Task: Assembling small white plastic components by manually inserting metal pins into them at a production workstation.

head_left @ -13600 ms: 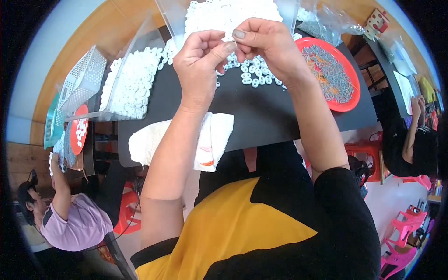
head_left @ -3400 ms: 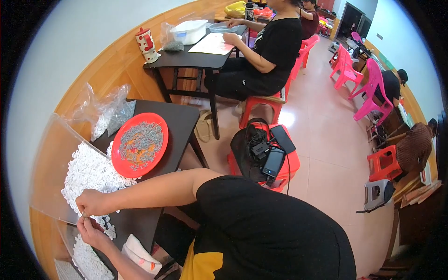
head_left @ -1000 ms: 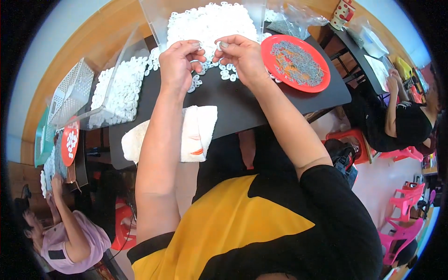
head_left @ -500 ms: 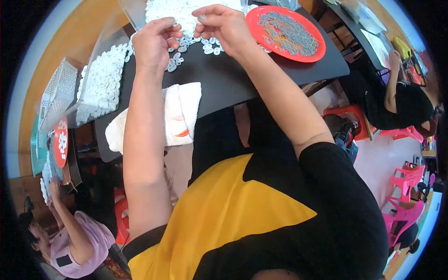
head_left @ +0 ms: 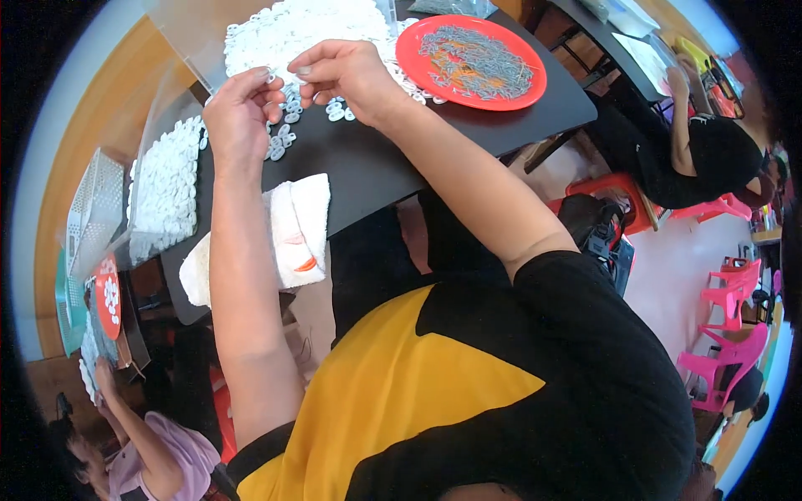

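Note:
My left hand [head_left: 240, 117] is held over the black table [head_left: 368, 179], fingers bent in a pinch. A small white plastic piece [head_left: 271, 78] shows at its thumb and fingertip. Close beside it, my right hand [head_left: 349, 77] is also pinched, fingertips toward the left hand; what it holds is too small to make out. Loose white oval pieces [head_left: 337, 110] with holes lie beneath the hands. A large heap of the same white pieces [head_left: 305, 25] lies just beyond. Right of the hands, a red plate [head_left: 535, 88] bears many thin grey metal pins [head_left: 480, 67].
A folded white towel [head_left: 313, 209] lies by my left forearm. Clear bins hold more white pieces [head_left: 165, 179] at the left, near a white perforated basket [head_left: 100, 196]. One person [head_left: 159, 451] works at lower left, another [head_left: 710, 150] at right. Pink chairs [head_left: 727, 359] stand on the floor.
My fingertips have come closer together. The whole view has shifted, so the table and hands sit lower and further left in the picture.

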The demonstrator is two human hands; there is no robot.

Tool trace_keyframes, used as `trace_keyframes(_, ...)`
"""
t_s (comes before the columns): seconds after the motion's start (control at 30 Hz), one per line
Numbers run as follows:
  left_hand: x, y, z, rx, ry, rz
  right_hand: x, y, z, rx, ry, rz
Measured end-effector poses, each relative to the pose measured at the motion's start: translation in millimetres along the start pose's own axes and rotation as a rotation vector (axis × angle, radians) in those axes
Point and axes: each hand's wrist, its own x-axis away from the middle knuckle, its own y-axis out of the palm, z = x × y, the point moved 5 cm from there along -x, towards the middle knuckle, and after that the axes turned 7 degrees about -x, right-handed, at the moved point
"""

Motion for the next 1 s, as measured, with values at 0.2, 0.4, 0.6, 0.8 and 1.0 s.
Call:
trace_keyframes(0.2,-2.8,-3.2,-2.6,-0.006,0.012,0.010,1.3,0.0,-1.0,0.027,-0.010,0.038)
trace_keyframes(0.4,-6.7,-2.6,-2.4,-0.006,0.028,0.042,-1.0,-2.0,2.1,0.009,0.023,0.028)
trace_keyframes(0.6,-5.1,-3.2,-2.1,-0.027,0.028,0.050,1.4,2.2,0.6,-0.013,0.029,0.014)
trace_keyframes(0.8,-4.5,-1.0,-5.8,-0.044,-0.011,0.024,-0.1,0.1,4.7,-0.034,0.046,-0.004)
trace_keyframes(1.0,-2.1,2.6,-4.9,-0.016,0.001,0.012,3.5,4.0,2.3,-0.026,0.056,-0.038)
